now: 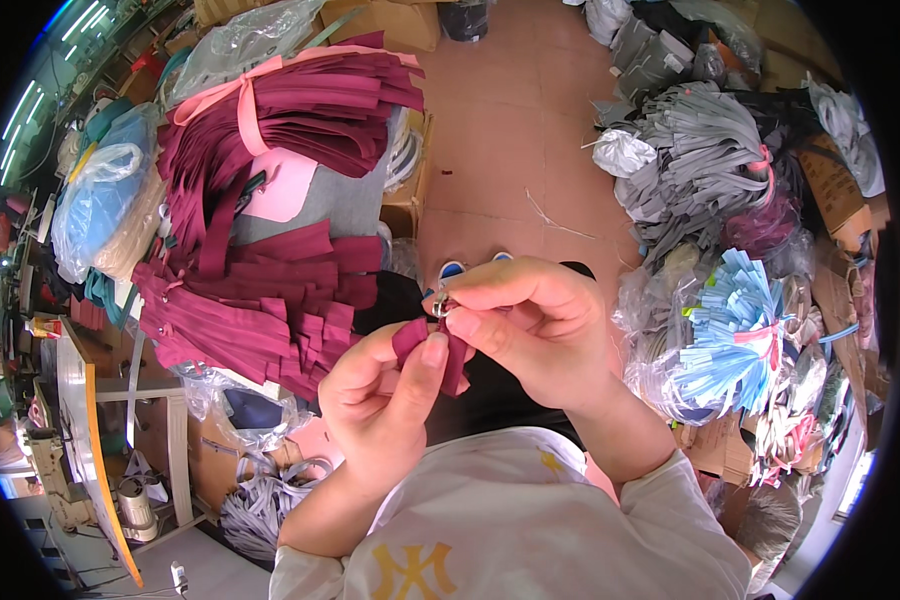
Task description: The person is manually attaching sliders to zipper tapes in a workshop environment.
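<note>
Between both hands, in front of my body, is a maroon zipper tape (453,366). My left hand (382,392) pinches the tape with its thumb and forefinger, and a folded end sticks up past the thumb. A small silvery metal piece, which looks like a zipper slider (439,304), sits at the top of the tape. My right hand (542,325) grips it between thumb and forefinger, its other fingers curled in. Whether the tape runs through the slider is hidden by the fingertips. To the left lies a loose layered pile of maroon zipper tapes (270,300).
Beyond that pile, a bundle of maroon tapes (310,115) is tied with a pink ribbon. Grey bundled strips (695,150) and light-blue ones (735,330) lie on the right among plastic bags. A wooden-edged table (90,430) stands at left. Reddish tiled floor (510,130) runs ahead.
</note>
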Available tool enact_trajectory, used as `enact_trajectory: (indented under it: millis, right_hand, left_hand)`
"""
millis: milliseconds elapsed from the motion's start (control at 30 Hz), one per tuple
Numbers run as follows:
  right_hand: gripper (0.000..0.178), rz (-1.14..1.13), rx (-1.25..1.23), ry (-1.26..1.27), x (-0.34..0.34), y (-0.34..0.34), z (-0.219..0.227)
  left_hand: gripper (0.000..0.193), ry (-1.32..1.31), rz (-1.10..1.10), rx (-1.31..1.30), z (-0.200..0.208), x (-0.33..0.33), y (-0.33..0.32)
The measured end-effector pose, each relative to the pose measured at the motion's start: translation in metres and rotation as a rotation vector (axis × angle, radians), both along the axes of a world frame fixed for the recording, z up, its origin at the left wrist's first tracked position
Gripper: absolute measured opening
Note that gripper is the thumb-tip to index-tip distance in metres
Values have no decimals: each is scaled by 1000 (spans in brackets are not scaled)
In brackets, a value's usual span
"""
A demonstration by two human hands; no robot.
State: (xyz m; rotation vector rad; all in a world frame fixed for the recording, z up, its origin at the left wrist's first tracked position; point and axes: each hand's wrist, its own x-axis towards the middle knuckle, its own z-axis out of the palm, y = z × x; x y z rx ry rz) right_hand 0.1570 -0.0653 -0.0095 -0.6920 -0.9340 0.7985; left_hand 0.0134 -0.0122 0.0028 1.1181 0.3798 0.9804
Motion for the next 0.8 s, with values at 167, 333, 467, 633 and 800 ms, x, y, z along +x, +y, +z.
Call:
enact_trajectory:
  millis: [167,333,467,633,800]
  right_hand:
    - [22,9,-42,-85,6,0,3]
    - [24,18,-93,-58,11,0,12]
    - [17,13,-66,-205,14,1,10]
    - [16,-32,-20,-190,8,2,3]
    - [18,-43,-59,-109,3,1,3]
  left_hand:
    - [12,24,8,12,-1,-2,1]
    - [13,57,13,7,-1,-3,2]
    - [13,60,17,4,-1,-3,2]
    - [14,62,2,-13,-2,-2,2]
    - [14,50,-34,-9,-2,-5,5]
